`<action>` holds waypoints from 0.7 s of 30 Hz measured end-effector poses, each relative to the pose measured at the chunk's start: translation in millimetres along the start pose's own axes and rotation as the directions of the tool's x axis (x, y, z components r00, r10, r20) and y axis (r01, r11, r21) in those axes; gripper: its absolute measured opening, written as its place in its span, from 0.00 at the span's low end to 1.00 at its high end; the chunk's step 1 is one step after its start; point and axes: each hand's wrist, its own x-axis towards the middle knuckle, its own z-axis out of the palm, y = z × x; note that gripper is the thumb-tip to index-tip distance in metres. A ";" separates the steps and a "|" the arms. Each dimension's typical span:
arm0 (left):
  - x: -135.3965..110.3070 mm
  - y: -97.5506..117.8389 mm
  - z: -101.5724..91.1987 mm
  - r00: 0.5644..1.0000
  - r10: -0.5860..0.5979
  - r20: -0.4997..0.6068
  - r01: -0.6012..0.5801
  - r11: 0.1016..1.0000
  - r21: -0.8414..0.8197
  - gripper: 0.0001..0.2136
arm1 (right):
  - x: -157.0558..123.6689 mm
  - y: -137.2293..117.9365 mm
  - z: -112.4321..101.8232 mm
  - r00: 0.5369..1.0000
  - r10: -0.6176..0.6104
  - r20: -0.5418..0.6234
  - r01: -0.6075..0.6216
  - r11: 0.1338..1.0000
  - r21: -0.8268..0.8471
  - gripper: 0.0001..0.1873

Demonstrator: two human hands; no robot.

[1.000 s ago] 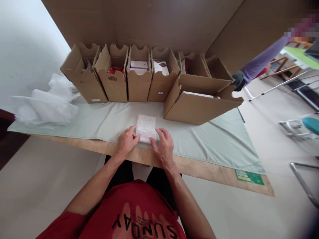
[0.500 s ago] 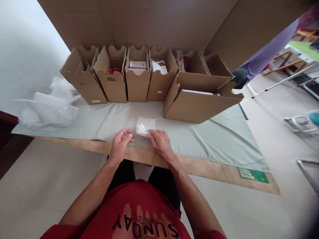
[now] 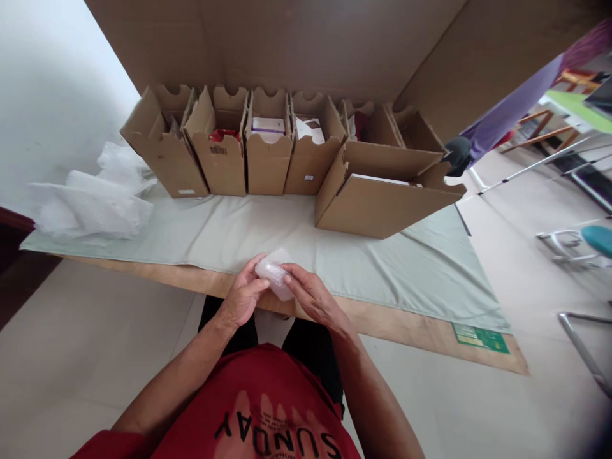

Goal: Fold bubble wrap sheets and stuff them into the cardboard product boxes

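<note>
Between my two hands, over the table's front edge, is a small bundle of clear bubble wrap; whatever is inside it cannot be made out. My left hand grips its left side, thumb in front and fingers behind. My right hand is closed on its right side, with the fingers lying across the top. A pale green cloth covers the table beyond my hands. At the far left of the cloth lies a loose heap of white bubble wrap sheets.
Several upright cardboard bins line the back, holding small boxes and red items. A wider cardboard bin stands in front of them at the right, with a flat white thing inside. A tall cardboard panel rises behind. A stool is at the right.
The bubble wrap bundle has come off the cloth toward me and is now turned at an angle. My left hand has moved right and taken hold of it; the right hand keeps its grip.
</note>
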 end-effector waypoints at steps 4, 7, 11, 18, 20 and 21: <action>-3.3 -2.7 3.9 0.999 0.004 -0.046 -0.003 1.000 0.003 0.33 | -2.3 6.1 4.7 0.993 0.069 -0.098 -0.064 0.996 0.063 0.18; -3.8 1.6 3.7 0.996 0.057 -0.064 -0.049 0.993 0.109 0.34 | -5.8 11.1 0.6 0.968 0.088 -0.236 -0.092 0.996 -0.005 0.17; -9.4 10.9 9.2 0.991 0.126 0.040 -0.131 0.901 0.414 0.33 | -12.4 13.2 -13.7 0.970 0.020 -0.242 -0.031 0.999 -0.041 0.28; -13.7 13.4 31.0 0.963 0.203 0.175 -0.268 0.762 0.589 0.33 | -20.3 3.1 -25.7 0.985 0.016 -0.171 -0.040 0.989 -0.140 0.23; -10.0 13.6 33.8 0.971 0.161 0.176 -0.234 0.783 0.576 0.36 | -23.4 -1.5 -32.2 0.967 0.029 -0.254 -0.062 0.990 -0.123 0.17; -7.9 14.0 35.2 0.973 0.124 0.193 -0.214 0.794 0.569 0.35 | -25.4 -3.4 -36.5 0.956 0.032 -0.291 -0.066 0.992 -0.108 0.16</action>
